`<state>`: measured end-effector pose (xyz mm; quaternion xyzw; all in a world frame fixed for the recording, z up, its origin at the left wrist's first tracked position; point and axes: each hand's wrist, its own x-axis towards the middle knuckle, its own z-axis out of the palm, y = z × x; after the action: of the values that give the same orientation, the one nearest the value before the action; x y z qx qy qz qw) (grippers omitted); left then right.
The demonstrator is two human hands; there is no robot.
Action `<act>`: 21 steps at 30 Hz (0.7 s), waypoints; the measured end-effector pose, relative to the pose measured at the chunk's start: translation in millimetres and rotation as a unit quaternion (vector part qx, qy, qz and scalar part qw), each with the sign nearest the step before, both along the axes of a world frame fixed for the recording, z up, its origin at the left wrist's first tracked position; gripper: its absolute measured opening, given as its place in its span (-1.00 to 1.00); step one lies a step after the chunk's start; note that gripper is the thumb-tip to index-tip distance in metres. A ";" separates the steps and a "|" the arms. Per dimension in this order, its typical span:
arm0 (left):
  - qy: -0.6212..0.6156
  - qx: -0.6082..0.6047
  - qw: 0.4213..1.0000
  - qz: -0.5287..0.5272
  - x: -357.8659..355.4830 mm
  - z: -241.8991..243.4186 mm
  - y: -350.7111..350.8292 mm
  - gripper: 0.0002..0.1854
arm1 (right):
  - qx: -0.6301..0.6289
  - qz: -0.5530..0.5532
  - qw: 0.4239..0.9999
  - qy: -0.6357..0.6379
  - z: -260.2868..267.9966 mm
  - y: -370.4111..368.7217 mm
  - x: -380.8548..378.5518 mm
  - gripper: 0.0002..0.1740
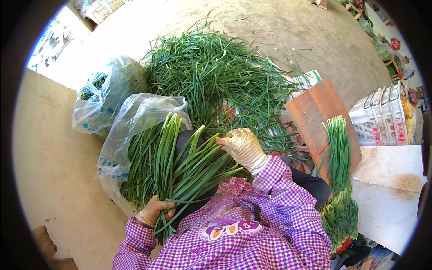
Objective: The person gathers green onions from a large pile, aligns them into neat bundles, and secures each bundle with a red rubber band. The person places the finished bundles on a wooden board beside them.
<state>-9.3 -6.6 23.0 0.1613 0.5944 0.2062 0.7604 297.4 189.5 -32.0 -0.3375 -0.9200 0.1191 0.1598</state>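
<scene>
A fanned-out bunch of green garlic chives (189, 162) lies across my lap, pale cut ends away from me. My gloved left hand (156, 210) grips the bunch low, near its leafy end. At the bunch's upper right, my gloved right hand (243, 148) pinches a pale stalk end between thumb and fingers. Beside my left leg, an open clear plastic bag (114, 145) holds more long chives (140, 168). On my right, a neat chive bundle (338, 152) rests on a brown wooden board (312, 111), with a red tie (320, 151) next to it.
A big loose heap of chive leaves (202, 71) covers the floor ahead. Another filled plastic bag (114, 91) stands at the left. Tied bundles (341, 216) are stacked by my right side, near a white plastic crate (379, 116) and a pale flat sheet (388, 189).
</scene>
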 end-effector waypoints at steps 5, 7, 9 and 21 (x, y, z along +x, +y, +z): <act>0.008 0.014 1.000 -0.001 0.6 1.0 1.1 -0.85 | -0.072 -0.248 0.922 0.287 -20.7 42.6 52.0 -0.92; 0.006 0.009 1.000 0.001 1.2 1.1 1.7 -0.83 | -0.128 -0.468 0.844 0.230 -23.0 63.5 87.7 -0.90; 0.002 -0.001 1.000 0.004 1.6 0.6 1.8 -0.80 | -0.343 -0.448 0.694 0.448 -22.5 65.3 103.9 -0.84; -0.161 0.018 0.980 0.112 -3.8 -10.3 -16.5 -0.30 | -0.165 0.037 0.978 0.122 14.6 1.7 3.1 -0.77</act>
<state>-13.1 -23.1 12.7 0.0727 0.4745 0.3240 0.8152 300.5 191.2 -17.4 -0.3080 -0.8729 0.3158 0.2085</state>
